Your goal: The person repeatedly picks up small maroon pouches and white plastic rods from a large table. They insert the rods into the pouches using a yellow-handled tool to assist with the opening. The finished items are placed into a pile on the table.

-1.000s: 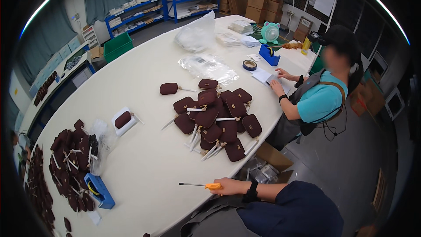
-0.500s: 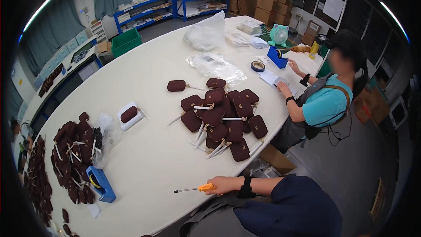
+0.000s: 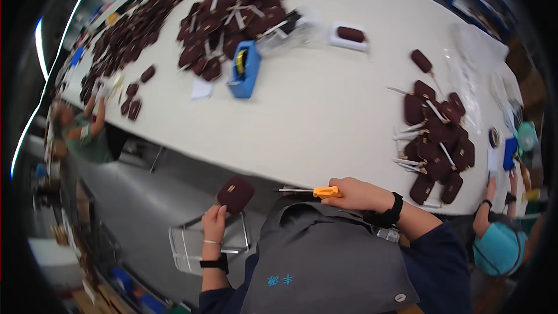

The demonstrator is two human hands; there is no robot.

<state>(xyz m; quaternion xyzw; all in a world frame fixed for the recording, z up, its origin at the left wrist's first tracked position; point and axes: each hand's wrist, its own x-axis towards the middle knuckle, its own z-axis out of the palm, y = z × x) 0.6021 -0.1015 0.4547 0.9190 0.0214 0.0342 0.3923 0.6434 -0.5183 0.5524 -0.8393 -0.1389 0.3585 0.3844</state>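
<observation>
Both hands gripping, at the near side of the white worktable (image 3: 290, 122).
I see my left hand (image 3: 214, 221) beyond the worktable's near edge, its thumb (image 3: 221, 211) pressed down in a pinch and its forearm (image 3: 214, 279) nearly upright in view. My right hand (image 3: 356, 193) overlaps that edge, fingers curled closed and pointing left, its forearm (image 3: 419, 221) slanting away from the worktable toward the lower right.

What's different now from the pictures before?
The view has swung left. The left hand, unseen before, now grips a maroon pouch. The right hand still holds the orange-handled tool, and a blue tape dispenser still sits by a pouch pile.
</observation>
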